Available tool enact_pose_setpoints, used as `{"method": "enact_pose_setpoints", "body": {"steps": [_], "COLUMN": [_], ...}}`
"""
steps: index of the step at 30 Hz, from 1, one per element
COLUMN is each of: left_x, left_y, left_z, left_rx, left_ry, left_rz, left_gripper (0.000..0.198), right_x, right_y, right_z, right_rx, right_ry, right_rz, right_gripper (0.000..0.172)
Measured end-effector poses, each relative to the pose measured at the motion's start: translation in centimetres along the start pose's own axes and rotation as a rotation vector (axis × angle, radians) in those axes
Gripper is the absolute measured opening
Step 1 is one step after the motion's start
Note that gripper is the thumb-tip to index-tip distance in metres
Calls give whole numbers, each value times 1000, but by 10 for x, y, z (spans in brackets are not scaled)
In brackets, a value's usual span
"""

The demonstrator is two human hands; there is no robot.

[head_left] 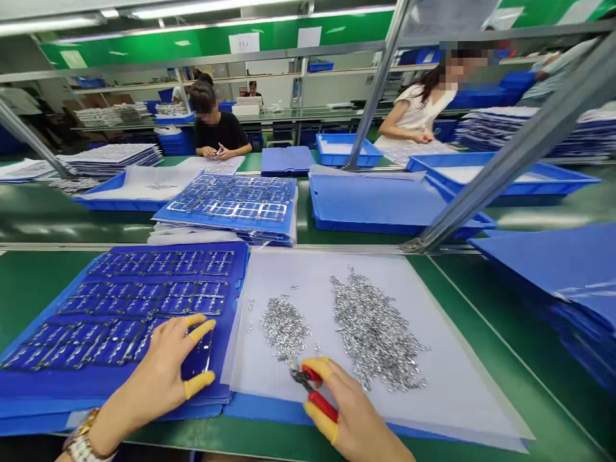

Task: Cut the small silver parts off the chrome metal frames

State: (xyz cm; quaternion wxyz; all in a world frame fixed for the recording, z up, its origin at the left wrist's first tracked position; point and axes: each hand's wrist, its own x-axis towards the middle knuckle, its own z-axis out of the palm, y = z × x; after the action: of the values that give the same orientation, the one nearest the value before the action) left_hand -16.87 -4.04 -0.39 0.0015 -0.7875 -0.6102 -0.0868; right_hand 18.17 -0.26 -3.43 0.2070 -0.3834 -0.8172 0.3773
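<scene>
Left hand: yellow-cotted fingers spread wide on a thin dark metal lattice sheet, light, stiff yet bendable, best taken by its edges, in a blue plastic tray, lower left of frame. Right hand: fingers narrowed around red-handled steel side cutters, lower centre, beside slippery heaps of small silver metal pieces on a white sheet.

Fluorescent lights ran overhead, in front of green panels mounted high along the far side of the room, and a white wall stood behind the farther rows. Steel posts rose from green-topped benches, and a long shelf carried blue bins. Lighting was bright, with reflections visible on the bench surfaces.
</scene>
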Motion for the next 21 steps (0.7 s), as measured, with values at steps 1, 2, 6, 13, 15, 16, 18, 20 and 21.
{"method": "enact_pose_setpoints", "body": {"steps": [1,2,6,13,15,16,18,20,21], "left_x": [8,18,61,94,98,101,108,117,121], "left_y": [5,11,31,42,42,43,45,49,52], "left_z": [-1,1,18,29,23,20,15,12,11], "left_rx": [-36,-61,46,-8,-229,-366,-654,-901,-996], "left_ry": [1,8,-21,-124,-138,-145,-156,-156,-159], "left_rz": [-24,-52,-51,-44,-111,-147,-205,-237,-245], "left_gripper": [60,56,53,40,38,39,42,42,42], "right_x": [0,1,14,44,46,47,46,45,44], "right_y": [4,8,9,-11,-9,-8,-6,-6,-6], "right_z": [-1,-1,21,102,106,105,97,85,78], "right_rx": [-33,-72,-213,-274,-332,-351,-354,-317,-290], "right_ry": [34,67,136,210,261,274,301,351,389], "right_rz": [-19,-48,-208,-239,-249,-254,-262,-272,-282], "right_gripper": [36,36,44,45,47,49,52,54,55]}}
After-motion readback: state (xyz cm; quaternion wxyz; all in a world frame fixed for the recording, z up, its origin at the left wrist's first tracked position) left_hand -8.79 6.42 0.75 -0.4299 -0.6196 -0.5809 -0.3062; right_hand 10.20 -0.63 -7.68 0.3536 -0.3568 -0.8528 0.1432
